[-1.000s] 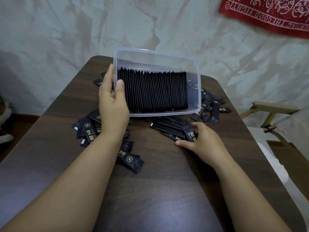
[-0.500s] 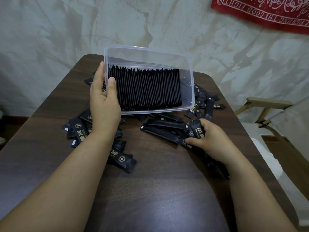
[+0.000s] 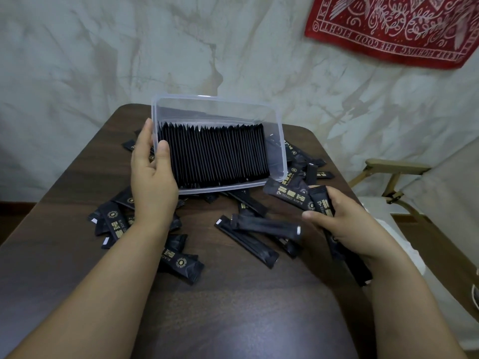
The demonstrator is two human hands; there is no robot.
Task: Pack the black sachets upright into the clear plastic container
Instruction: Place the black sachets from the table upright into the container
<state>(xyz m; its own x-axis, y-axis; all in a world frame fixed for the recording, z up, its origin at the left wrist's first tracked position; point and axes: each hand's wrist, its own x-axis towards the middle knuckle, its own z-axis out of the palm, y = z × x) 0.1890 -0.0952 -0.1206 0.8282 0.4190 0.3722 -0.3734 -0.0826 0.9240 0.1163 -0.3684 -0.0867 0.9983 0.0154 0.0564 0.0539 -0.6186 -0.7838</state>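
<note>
Gripping container (image 3: 215, 107) rim; gap at right

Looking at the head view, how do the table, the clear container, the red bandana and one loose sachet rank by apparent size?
1. Wooden table.
2. Clear plastic container and red bandana: about alike; the bandana is farther and cut off.
3. Loose sachet.

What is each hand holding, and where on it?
The left hand grips the clear container by its left wall. The right hand holds several black sachets around their middles.
</note>
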